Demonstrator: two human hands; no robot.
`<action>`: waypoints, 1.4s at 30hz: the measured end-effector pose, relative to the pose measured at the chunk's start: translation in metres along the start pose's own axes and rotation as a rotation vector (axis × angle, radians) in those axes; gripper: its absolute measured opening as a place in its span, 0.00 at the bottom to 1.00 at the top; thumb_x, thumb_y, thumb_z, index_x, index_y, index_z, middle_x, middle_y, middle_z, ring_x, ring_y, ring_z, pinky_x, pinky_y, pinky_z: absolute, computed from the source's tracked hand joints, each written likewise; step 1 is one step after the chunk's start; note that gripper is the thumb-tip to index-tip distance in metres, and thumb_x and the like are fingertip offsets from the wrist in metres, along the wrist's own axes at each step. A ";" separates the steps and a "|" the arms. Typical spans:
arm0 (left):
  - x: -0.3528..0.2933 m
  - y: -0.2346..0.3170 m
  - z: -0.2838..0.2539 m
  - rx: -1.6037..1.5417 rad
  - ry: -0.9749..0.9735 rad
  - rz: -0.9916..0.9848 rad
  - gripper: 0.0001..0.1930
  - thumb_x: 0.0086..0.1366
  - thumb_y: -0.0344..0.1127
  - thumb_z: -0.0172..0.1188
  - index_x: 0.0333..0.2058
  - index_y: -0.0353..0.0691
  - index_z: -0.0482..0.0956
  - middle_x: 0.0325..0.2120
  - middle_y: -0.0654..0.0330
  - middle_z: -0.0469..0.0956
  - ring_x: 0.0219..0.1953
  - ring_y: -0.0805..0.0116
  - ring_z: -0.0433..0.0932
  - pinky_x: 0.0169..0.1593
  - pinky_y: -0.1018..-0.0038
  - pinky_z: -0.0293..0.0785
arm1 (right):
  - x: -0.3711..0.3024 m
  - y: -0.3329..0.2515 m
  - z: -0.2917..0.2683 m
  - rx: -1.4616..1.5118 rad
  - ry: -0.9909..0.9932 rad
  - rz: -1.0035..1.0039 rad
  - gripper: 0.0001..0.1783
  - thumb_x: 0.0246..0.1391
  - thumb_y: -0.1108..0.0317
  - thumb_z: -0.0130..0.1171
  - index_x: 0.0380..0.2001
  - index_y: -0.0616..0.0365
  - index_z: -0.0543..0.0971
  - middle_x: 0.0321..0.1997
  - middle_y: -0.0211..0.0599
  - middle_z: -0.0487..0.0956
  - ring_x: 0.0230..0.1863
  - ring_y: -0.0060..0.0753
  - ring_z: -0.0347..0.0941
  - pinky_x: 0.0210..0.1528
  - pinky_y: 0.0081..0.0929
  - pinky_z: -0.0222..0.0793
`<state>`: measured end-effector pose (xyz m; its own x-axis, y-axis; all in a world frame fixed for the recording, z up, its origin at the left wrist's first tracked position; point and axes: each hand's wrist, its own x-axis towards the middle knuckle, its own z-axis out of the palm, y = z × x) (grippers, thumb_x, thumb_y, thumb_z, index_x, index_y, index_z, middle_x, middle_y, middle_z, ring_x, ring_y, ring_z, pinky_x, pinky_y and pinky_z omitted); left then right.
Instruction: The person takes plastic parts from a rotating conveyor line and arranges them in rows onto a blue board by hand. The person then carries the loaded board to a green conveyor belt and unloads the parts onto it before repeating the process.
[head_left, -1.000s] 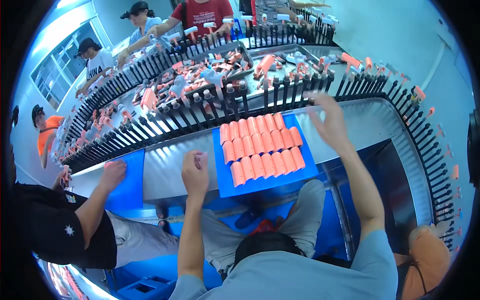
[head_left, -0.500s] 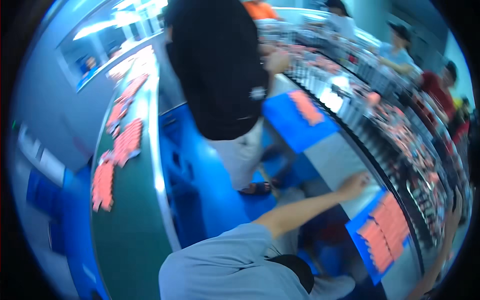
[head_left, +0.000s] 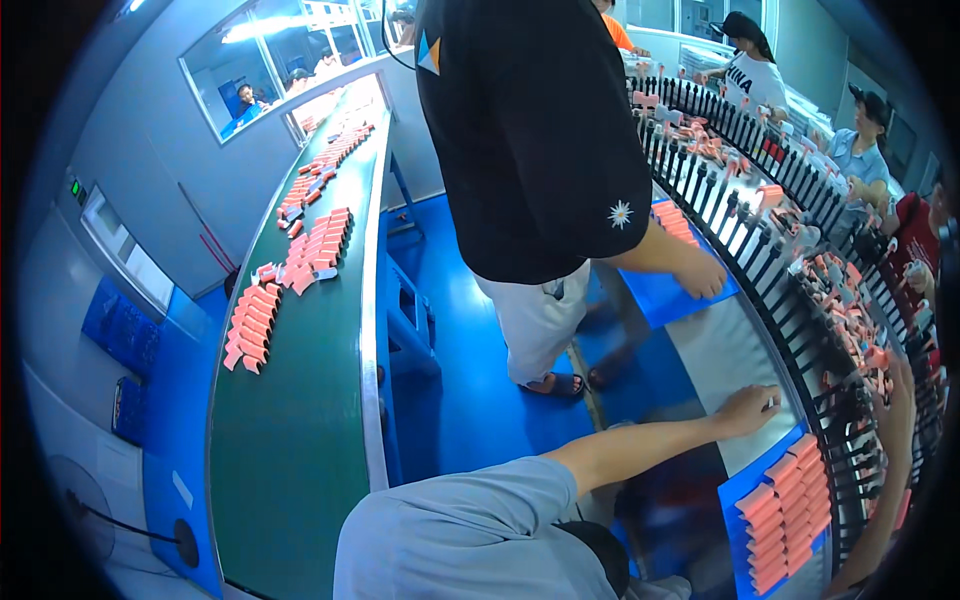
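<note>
My left hand (head_left: 750,411) is closed over the pale ledge beside the curved rack. A small dark thing shows at its fingertips, too little of it to name. Just nearer to me, a blue sheet (head_left: 740,562) bears rows of pink curved pieces (head_left: 785,515) laid close together. Across the black-pronged rack (head_left: 790,325), my right hand (head_left: 893,390) reaches up along the right edge of the view. Its fingers are at a heap of loose pink and white parts (head_left: 840,290); whether they grip one is unclear.
To the left runs a green conveyor belt (head_left: 290,450) with pink pieces (head_left: 255,325) in rows. A co-worker in a black shirt (head_left: 540,150) stands ahead, one hand (head_left: 703,272) over another blue sheet (head_left: 660,300). More people work along the rack's far side.
My left hand has moved nearer the blue sheet, while my right hand has risen a little into the heap. The co-worker's hand has come down to the farther sheet. The view has shifted.
</note>
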<state>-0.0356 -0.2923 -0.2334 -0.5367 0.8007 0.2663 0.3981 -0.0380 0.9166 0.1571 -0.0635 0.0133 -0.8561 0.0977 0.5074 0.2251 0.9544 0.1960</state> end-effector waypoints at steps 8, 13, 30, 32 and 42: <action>0.011 0.013 0.027 -0.050 0.017 0.021 0.10 0.73 0.39 0.66 0.43 0.39 0.82 0.28 0.50 0.84 0.32 0.51 0.84 0.39 0.54 0.77 | 0.077 0.011 0.018 0.324 -0.080 0.019 0.21 0.65 0.70 0.65 0.59 0.62 0.78 0.54 0.52 0.79 0.57 0.58 0.77 0.62 0.48 0.72; 0.027 0.051 0.028 0.002 0.077 -0.028 0.11 0.73 0.40 0.66 0.42 0.38 0.82 0.28 0.53 0.83 0.32 0.55 0.83 0.39 0.59 0.77 | 0.165 -0.004 0.023 0.531 -0.209 0.171 0.23 0.64 0.67 0.67 0.61 0.60 0.80 0.48 0.55 0.83 0.48 0.59 0.82 0.51 0.47 0.78; 0.028 0.104 -0.151 -0.233 0.060 -0.623 0.08 0.81 0.34 0.63 0.51 0.39 0.85 0.37 0.64 0.83 0.38 0.79 0.80 0.41 0.78 0.78 | 0.350 0.080 0.157 0.645 -0.036 0.541 0.23 0.51 0.50 0.72 0.37 0.61 0.88 0.31 0.54 0.89 0.34 0.51 0.89 0.39 0.48 0.83; 0.038 0.100 -0.154 -0.264 0.020 -0.677 0.08 0.80 0.35 0.63 0.51 0.39 0.85 0.37 0.64 0.83 0.38 0.79 0.80 0.42 0.78 0.78 | 0.323 0.065 0.105 0.876 0.028 0.609 0.26 0.54 0.50 0.74 0.47 0.61 0.87 0.38 0.51 0.90 0.37 0.49 0.89 0.42 0.44 0.82; 0.068 0.112 -0.058 -0.127 -0.235 -0.506 0.12 0.78 0.35 0.65 0.54 0.36 0.84 0.40 0.58 0.85 0.41 0.70 0.83 0.46 0.72 0.80 | -0.019 -0.072 0.051 0.752 -0.193 0.490 0.08 0.56 0.72 0.72 0.39 0.53 0.85 0.45 0.36 0.85 0.57 0.47 0.78 0.64 0.48 0.71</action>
<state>-0.0709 -0.2765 -0.0955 -0.4512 0.8490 -0.2751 0.0343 0.3245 0.9453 0.1335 -0.1194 -0.0535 -0.8226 0.5210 0.2276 0.2797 0.7194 -0.6358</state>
